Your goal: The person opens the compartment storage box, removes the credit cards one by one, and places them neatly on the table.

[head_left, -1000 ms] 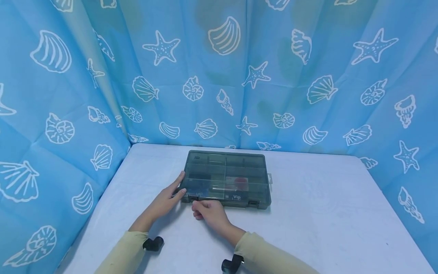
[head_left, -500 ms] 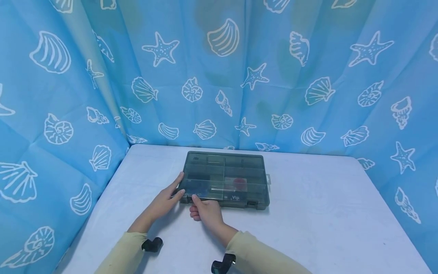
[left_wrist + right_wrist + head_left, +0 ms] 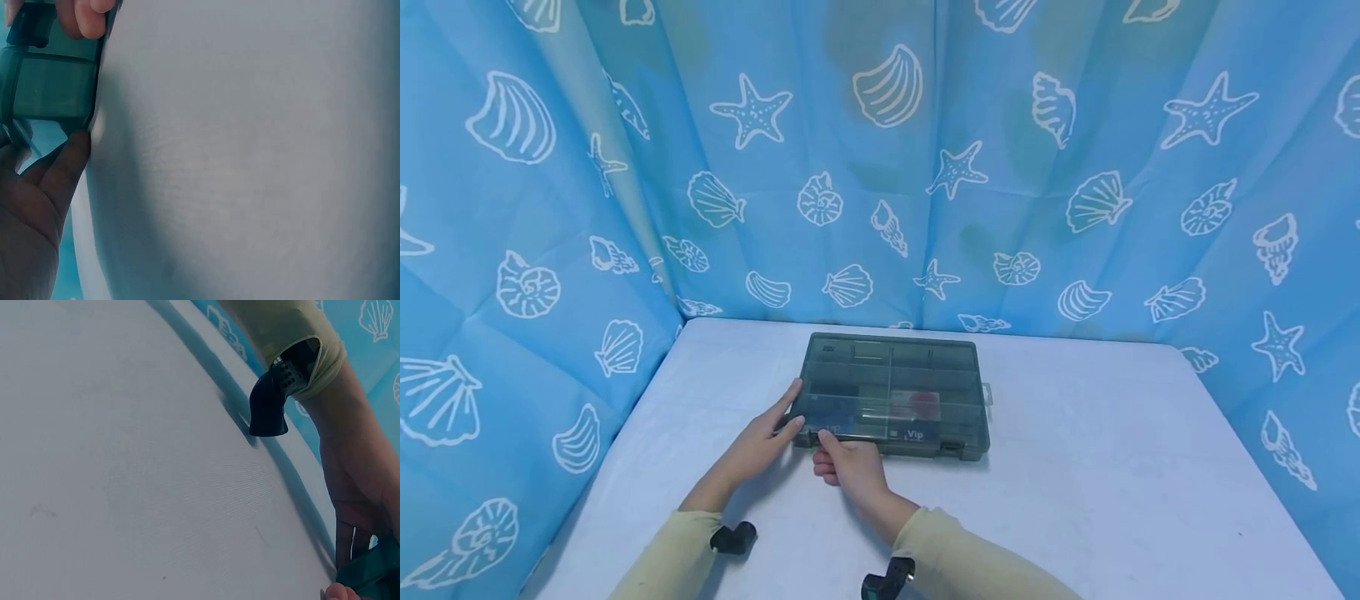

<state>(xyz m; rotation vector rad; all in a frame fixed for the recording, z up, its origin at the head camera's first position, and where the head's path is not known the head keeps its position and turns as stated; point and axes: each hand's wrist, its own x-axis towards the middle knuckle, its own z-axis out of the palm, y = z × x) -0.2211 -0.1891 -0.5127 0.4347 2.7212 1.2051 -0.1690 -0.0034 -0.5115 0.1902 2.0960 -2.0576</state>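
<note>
A translucent dark green compartment box [image 3: 925, 383] lies with its lid down on the table. Inside, through the lid, a round red thing [image 3: 925, 406] and dark pieces with "Vip" lettering [image 3: 915, 434] show. The left hand [image 3: 758, 442] holds the box's left end, thumb at the front corner and fingers along the side. At the front edge, the right hand [image 3: 856, 471] has its thumb over the left latch and its other fingers curled below. That latch is covered; the right latch [image 3: 952, 447] is visible. In the left wrist view, right fingertips [image 3: 90, 22] touch the box's front.
A white cloth covers the table [image 3: 1075, 467]. Blue curtains [image 3: 880, 167] with white shell and starfish prints stand behind and at the sides. A clear tab [image 3: 987, 393] sticks out from the box's right side. Black wrist cameras [image 3: 733, 537] hang by both sleeves.
The right thumb has risen from below the left latch onto the lid's front edge, covering the latch. The right forearm has shifted slightly left. The left hand keeps its hold.
</note>
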